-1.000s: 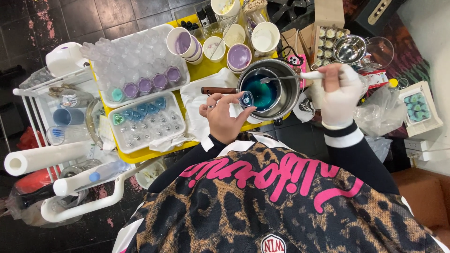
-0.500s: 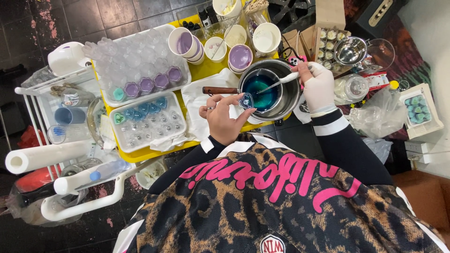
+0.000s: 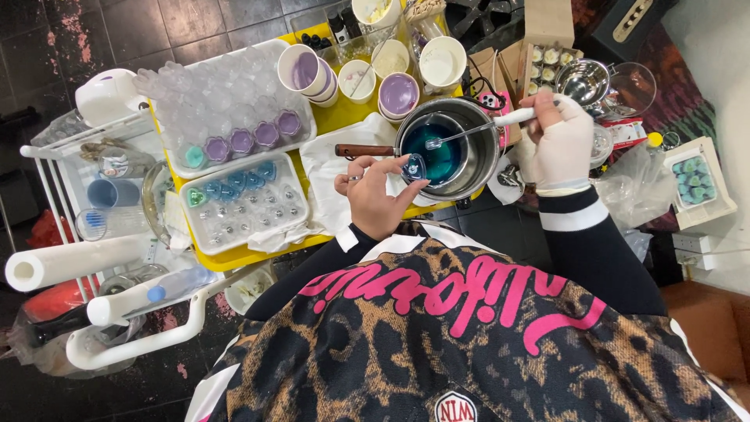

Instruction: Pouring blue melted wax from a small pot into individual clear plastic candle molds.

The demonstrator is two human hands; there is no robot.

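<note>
At the near edge of the yellow table (image 3: 332,125), the left hand (image 3: 375,199) pinches a small clear mould (image 3: 412,166) between thumb and fingertips, its grip narrow around it, held just at the rim of the steel pot (image 3: 449,148) of blue liquid; this hand has hardly shifted over the last second. The gloved right hand (image 3: 564,141) has closed its grip on the white handle of a spoon (image 3: 469,131): half a second ago it reached in low over the pot, and now it has drawn back to the right and lifted, the spoon bowl sitting above the blue liquid close to the mould, which suggests a spoonful is being carried across to it. Left of the pot lies a white cloth (image 3: 336,168), and beyond it a white tray (image 3: 246,203) holding blue-filled moulds and silver ones. Farther off, a second tray (image 3: 226,101) carries clear moulds with a near row of purple fills. At the far side stand paper cups (image 3: 398,94), some purple inside. On the far right an open cardboard box (image 3: 547,62) holds small round pieces, and a white-edged tray (image 3: 699,181) of teal pieces sits at the right.
</note>
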